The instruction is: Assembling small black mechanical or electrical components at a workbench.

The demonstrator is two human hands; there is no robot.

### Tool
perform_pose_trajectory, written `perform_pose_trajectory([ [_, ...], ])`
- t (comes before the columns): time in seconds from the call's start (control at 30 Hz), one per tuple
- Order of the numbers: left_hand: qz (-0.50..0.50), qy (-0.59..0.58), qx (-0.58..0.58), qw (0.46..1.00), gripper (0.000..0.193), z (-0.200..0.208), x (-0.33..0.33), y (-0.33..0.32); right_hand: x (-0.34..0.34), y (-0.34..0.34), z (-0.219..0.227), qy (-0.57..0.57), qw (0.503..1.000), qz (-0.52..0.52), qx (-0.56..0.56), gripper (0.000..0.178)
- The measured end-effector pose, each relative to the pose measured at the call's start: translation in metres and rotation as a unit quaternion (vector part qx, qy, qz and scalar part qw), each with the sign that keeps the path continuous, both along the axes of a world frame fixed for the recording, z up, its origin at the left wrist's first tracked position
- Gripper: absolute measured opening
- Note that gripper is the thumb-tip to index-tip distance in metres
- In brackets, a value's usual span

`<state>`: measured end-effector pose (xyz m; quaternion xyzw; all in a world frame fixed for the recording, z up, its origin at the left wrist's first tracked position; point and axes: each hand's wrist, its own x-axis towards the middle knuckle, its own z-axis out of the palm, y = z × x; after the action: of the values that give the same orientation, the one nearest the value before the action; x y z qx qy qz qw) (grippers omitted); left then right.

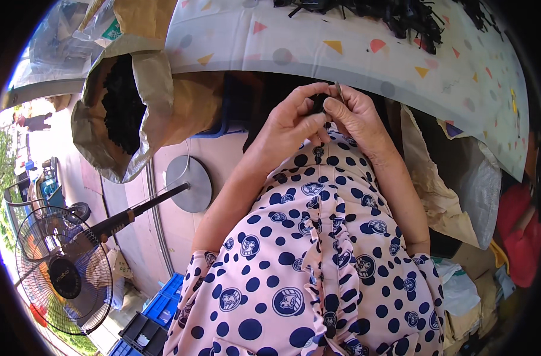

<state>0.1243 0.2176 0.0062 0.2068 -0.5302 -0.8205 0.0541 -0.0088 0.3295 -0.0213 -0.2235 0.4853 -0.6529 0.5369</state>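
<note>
Black parts [401, 22] piled on the worktop [306, 47], open paper bag [155, 80] and fan [65, 276] at left, small black piece [320, 104] pinched in fingertips of left hand [292, 120], right hand [358, 115] pinching thin metal strip [339, 90] beside it

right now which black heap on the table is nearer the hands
The heap at the top middle of the table, nearer the left hand and right hand; the other heap lies farther off toward the upper right.
</note>
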Motion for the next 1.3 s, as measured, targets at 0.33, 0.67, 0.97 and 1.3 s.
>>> perform_pose_trajectory([
  [0.33,0.115,0.013,-0.250,0.961,0.039,-0.014,0.009,-0.002,0.026,-0.013,0.035,0.071,0.995,-0.007,0.074,0.040],
  [0.67,0.179,0.047,-0.321,0.929,0.035,-0.019,0.004,-0.001,0.036,-0.026,0.024,0.069,0.995,-0.024,0.071,0.031],
  [0.97,0.174,-0.023,-0.426,0.887,0.042,-0.018,0.005,0.003,0.036,-0.032,0.019,0.015,0.995,-0.006,0.095,0.024],
  [1.3,0.380,-0.034,-0.682,0.623,0.031,0.043,0.076,-0.125,-0.060,-0.026,0.030,0.561,0.806,-0.154,0.105,0.031],
])
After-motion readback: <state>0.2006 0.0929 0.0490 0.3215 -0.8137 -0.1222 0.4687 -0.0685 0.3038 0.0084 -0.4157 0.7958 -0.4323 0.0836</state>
